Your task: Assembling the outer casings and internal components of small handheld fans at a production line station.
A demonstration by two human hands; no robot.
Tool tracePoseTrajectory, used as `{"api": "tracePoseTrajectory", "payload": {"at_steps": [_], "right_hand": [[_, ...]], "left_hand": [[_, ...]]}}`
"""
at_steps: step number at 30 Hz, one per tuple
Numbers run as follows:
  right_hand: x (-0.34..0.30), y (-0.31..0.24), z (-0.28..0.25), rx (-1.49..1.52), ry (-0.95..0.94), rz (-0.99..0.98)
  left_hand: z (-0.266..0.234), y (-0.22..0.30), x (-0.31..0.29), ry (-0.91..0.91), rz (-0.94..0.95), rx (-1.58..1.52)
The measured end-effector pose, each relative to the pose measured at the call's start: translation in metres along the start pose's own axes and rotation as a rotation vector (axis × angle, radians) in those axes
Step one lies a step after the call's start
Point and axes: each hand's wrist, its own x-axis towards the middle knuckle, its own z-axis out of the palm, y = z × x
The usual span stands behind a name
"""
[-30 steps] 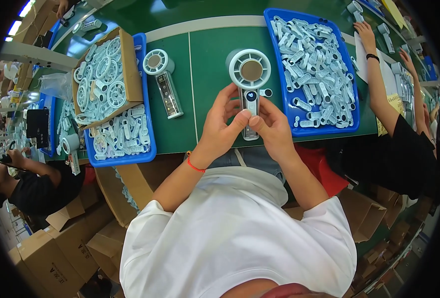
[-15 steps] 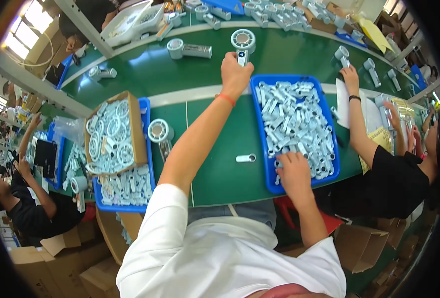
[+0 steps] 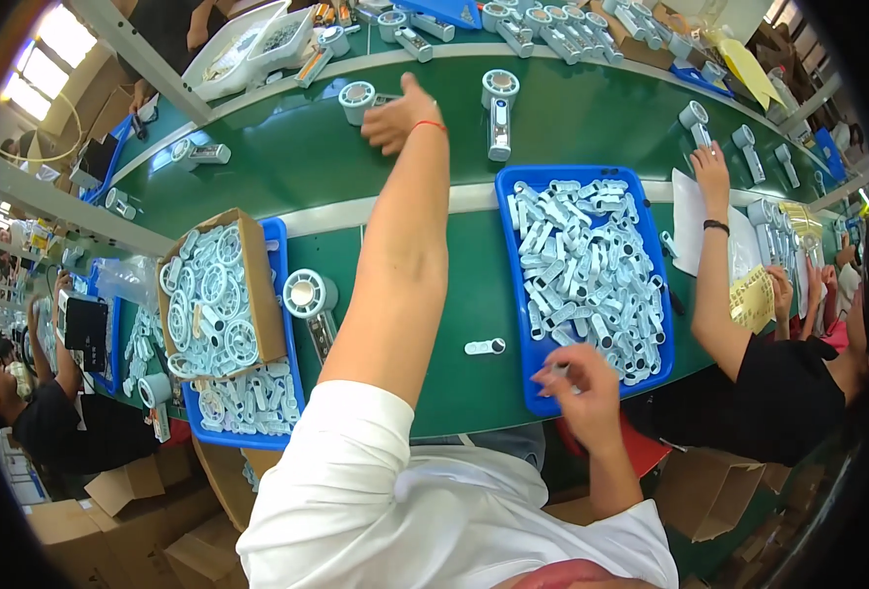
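Observation:
My left hand [image 3: 405, 118] reaches far over the green surface, fingers spread, beside a pale blue handheld fan [image 3: 357, 96] whose handle it partly hides. It holds nothing that shows. To its right lies another handheld fan [image 3: 499, 108], handle toward me. My right hand [image 3: 584, 393] hovers at the near edge of a blue tray [image 3: 543, 401] full of small pale blue handle covers [image 3: 592, 255]. Its fingertips are curled together; anything between them is too small to make out. One loose handle cover [image 3: 484, 347] lies left of the tray.
At left, a cardboard box [image 3: 270, 294] of ring-shaped parts stands on a blue tray [image 3: 292, 393] of small parts. Next to it lies a handheld fan [image 3: 311, 299] with its handle exposed. A co-worker's hand [image 3: 711, 177] touches a fan at right. More fans line the far side.
My left hand has let go of the fan at centre, now lying flat, and moved left toward another. My right hand has lifted off the covers and drawn nearer, fingers curled.

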Motion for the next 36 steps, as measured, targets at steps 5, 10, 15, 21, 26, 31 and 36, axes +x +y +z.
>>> {"api": "tracePoseTrajectory", "payload": {"at_steps": [5, 10, 15, 21, 26, 31, 36], "right_hand": [[-0.003, -0.013, 0.036, 0.087, -0.162, -0.097], [0.006, -0.003, 0.058, 0.468, -0.276, 0.013], [0.018, 0.005, 0.056, 0.716, -0.218, 0.124], [0.006, 0.002, 0.064, 0.603, -0.228, 0.091], [-0.009, -0.007, 0.078, 0.446, -0.213, 0.066], [-0.012, -0.011, 0.088, 0.215, -0.108, 0.049], [-0.012, -0.012, 0.089, 0.098, -0.059, 0.109]], "left_hand": [[0.034, -0.005, 0.024, -0.083, -0.155, 0.157], [0.019, 0.007, 0.037, -0.053, 0.572, -0.928], [-0.162, 0.015, -0.023, -0.756, 0.427, -1.184], [-0.310, -0.156, -0.069, -1.196, 0.322, -0.759], [-0.319, -0.230, -0.072, -1.356, 0.352, -0.575], [-0.310, -0.240, -0.069, -1.392, 0.437, -0.457], [-0.307, -0.242, -0.073, -1.285, 0.637, -0.357]]}}
